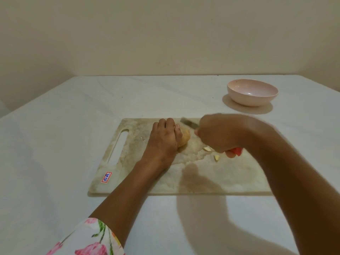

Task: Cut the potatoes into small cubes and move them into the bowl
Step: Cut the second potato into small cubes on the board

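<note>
A yellowish potato [184, 138] lies on the worn white cutting board [211, 179]. My left hand [163, 142] covers its left side, fingers curled over it to hold it down. My right hand [219, 134] grips a knife with a red handle [237, 150]; the grey blade [188, 123] points away and to the left, just right of the potato, and is blurred by motion. Two small cut potato pieces [211, 152] lie on the board below my right hand. The pink bowl [252, 92] stands at the back right; nothing shows inside it.
The board lies on a white table [55, 144] that meets a plain wall at the back. A slot handle [118, 146] and a red-edged sticker [106, 177] mark the board's left end. My left sleeve is floral.
</note>
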